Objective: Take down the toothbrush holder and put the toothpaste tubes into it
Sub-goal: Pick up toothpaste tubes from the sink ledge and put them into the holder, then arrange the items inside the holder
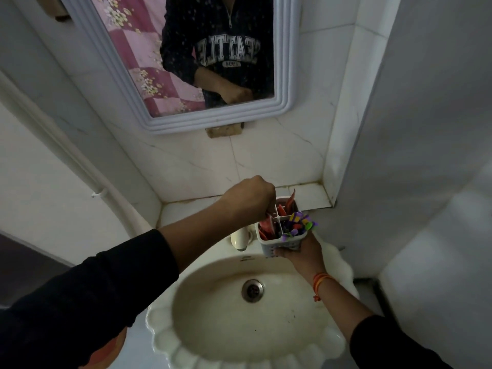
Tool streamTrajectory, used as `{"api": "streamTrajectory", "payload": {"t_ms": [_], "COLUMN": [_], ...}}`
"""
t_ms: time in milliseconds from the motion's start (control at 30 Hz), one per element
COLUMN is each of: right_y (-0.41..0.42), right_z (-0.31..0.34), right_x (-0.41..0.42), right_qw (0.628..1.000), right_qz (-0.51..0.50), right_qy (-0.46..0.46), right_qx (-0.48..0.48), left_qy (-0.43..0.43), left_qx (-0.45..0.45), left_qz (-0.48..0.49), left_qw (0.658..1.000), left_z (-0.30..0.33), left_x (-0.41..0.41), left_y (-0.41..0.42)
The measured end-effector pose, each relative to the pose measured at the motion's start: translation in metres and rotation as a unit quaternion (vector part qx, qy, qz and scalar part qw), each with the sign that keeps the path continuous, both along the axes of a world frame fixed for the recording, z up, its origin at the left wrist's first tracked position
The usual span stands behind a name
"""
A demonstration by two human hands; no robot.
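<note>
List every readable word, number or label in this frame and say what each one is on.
"SEATTLE": on the dark sweatshirt in the mirror, mirror-reversed.
Small banner under that word: looks like a number, too blurred to read.
Red toothpaste tubes in the toothbrush holder: no print legible.
Basin mark near the tap: too small to read.

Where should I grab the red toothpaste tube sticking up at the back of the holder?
Pinch the red toothpaste tube by its flat crimped end, coming straight down from above. That end stands clear of the holder rim, while its body sits down inside a compartment between the dividers. The right hand steadies the holder from below.
</note>
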State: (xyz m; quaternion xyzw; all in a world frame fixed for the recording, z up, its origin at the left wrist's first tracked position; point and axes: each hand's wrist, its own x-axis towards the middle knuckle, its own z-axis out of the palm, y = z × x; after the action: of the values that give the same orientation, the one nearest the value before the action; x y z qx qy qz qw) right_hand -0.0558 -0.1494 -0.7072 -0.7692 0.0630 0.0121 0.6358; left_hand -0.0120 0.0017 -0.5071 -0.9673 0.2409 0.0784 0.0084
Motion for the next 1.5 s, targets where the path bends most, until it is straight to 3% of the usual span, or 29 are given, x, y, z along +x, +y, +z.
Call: {"api": "streamTrajectory", "payload": {"t_ms": [233, 600, 667, 733, 800, 900, 967, 1033, 1133, 1333, 1500], "right_y": [-0.001, -0.002, -0.002, -0.002, -0.002, -0.003, -0.003, -0.002, -0.007, -0.036, -0.062], "right_z": [-0.002, -0.011, -0.012, -0.011, -0.012, -0.018, -0.019, -0.018, -0.019, 0.008, 0.017], "right_x": [-0.001, 0.004, 0.004, 0.003, 0.003, 0.001, -0.001, -0.004, -0.001, 0.037, 0.076], "right_qw": [1.0, 1.0, 1.0, 1.0, 1.0, 1.0, 1.0, 1.0, 0.999, 0.996, 0.991], "right_qz": [-0.001, 0.002, 0.001, 0.0, -0.002, 0.001, -0.008, -0.009, -0.029, -0.075, -0.112], "right_qy": [-0.007, -0.004, -0.002, -0.003, -0.002, -0.008, 0.006, 0.002, 0.002, -0.036, -0.046], "right_qx": [0.001, 0.005, -0.001, 0.002, 0.003, 0.015, 0.028, 0.011, 0.021, -0.028, -0.06], "left_qy": [-0.029, 0.065, 0.119, 0.186, 0.174, 0.136, 0.2, 0.257, 0.251, 0.189, 0.206], "left_qx": [0.076, 0.048, 0.02, -0.088, -0.155, -0.075, -0.018, -0.011, -0.024, -0.172, -0.33], "left_qz": [-0.06, 0.01, 0.043, 0.11, 0.156, 0.174, 0.177, 0.198, 0.206, 0.281, 0.371], "left_qw": [0.995, 0.997, 0.992, 0.972, 0.96, 0.972, 0.964, 0.946, 0.946, 0.925, 0.843], "left_z": [0.008, -0.018, -0.013, -0.003, 0.001, -0.012, -0.023, -0.029, -0.035, -0.024, -0.029], "left_x": [-0.001, 0.017, 0.026, 0.038, 0.052, 0.066, 0.067, 0.07, 0.077, 0.099, 0.108], "left_y": [-0.011, -0.014, -0.01, -0.004, -0.001, -0.001, -0.005, -0.011, -0.014, -0.021, -0.049]}}
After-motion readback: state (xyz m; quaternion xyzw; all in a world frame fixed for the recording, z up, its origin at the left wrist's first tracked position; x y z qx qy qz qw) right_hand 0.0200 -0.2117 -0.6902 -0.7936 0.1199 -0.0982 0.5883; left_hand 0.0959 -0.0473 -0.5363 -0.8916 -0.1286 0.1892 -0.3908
